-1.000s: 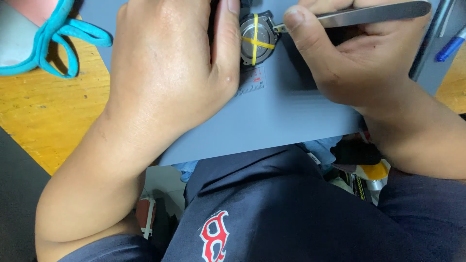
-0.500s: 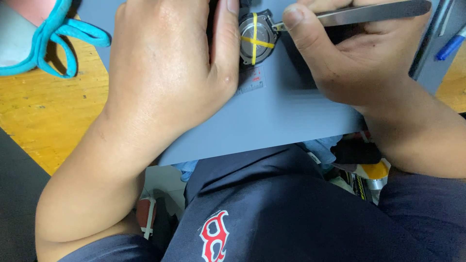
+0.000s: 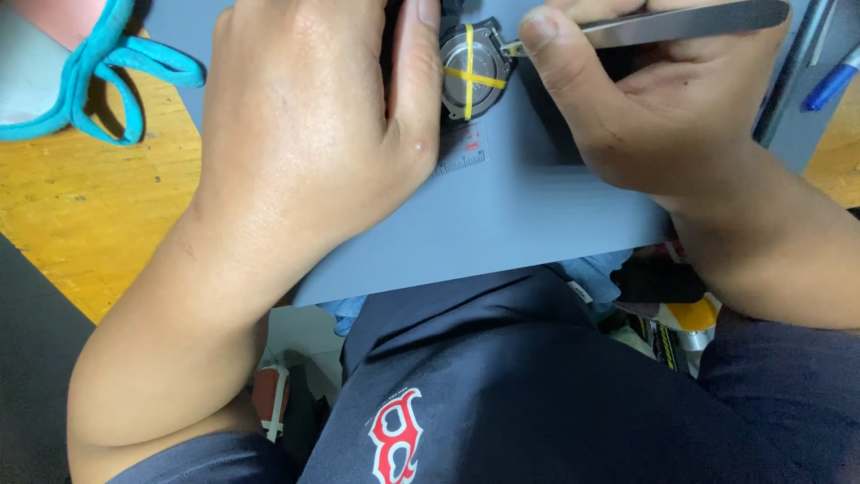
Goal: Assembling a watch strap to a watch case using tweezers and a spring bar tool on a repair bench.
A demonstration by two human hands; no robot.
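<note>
At the far edge of the grey mat (image 3: 537, 224) on the surface, the small round watch case (image 3: 473, 70) lies pinned under your left hand (image 3: 313, 134), its fingers pressed together alongside it. Your right hand (image 3: 663, 108) has its fingers clamped on steel tweezers (image 3: 681, 22), their tip touching the case's rim. The case looks light, hard, slippery and delicate inside, so hold it by its edges.

a single head-worn camera looks steeply down from just above the person's chest, very close to the grey mat (image 3: 537, 224) at the edge of the yellow table (image 3: 81, 224). the mat's far part is cut off at the top (no second view shares any of this scene).
</note>
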